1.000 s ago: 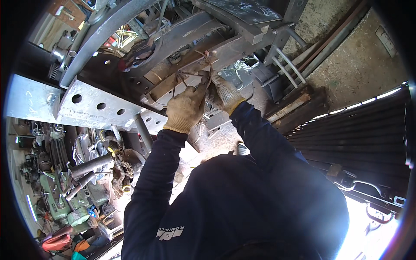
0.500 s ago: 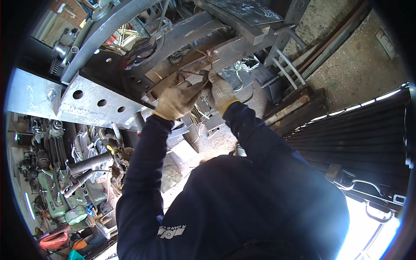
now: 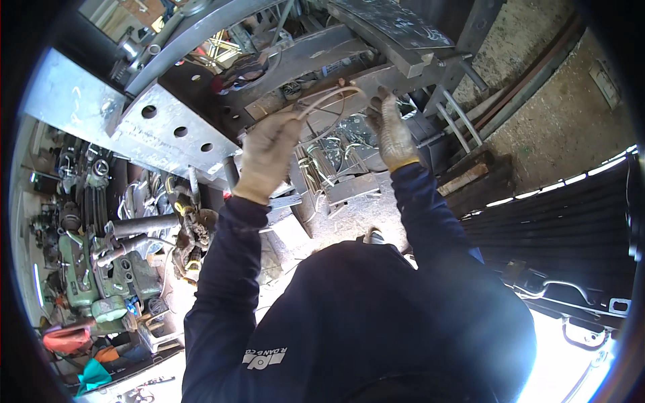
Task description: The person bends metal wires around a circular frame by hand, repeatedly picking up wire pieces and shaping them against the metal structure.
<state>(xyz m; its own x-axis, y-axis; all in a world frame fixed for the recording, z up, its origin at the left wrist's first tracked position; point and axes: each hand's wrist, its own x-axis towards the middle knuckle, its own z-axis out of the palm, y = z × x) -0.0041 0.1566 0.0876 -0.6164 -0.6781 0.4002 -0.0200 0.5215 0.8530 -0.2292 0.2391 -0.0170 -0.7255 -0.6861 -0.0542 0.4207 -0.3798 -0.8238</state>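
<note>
My left hand [image 3: 270,151], in a pale work glove with a yellow cuff, is closed round one end of a curved light-brown tube or thin hose [image 3: 330,94]. Motion blurs this hand, and the tube's exact kind cannot be made out. The tube arches to the right, toward my other hand, in front of a long steel beam [image 3: 393,79]. My right hand [image 3: 392,134], gloved alike, is raised just beyond the tube's far end. Its fingers are apart, with nothing seen in them. Below and between the hands lie bundled thin metal rods [image 3: 316,168].
A steel plate with round holes [image 3: 180,131] juts in from the left. A dark flat plate [image 3: 396,23] lies on the frame above. Green machinery [image 3: 80,269] stands at lower left. Round bars [image 3: 459,126] stick out at right, near a corrugated dark shutter [image 3: 557,221].
My hands were together at the beam and have moved apart, the right one going rightward and opening. The curved tube now shows plainly in the left hand. The view has shifted slightly.
</note>
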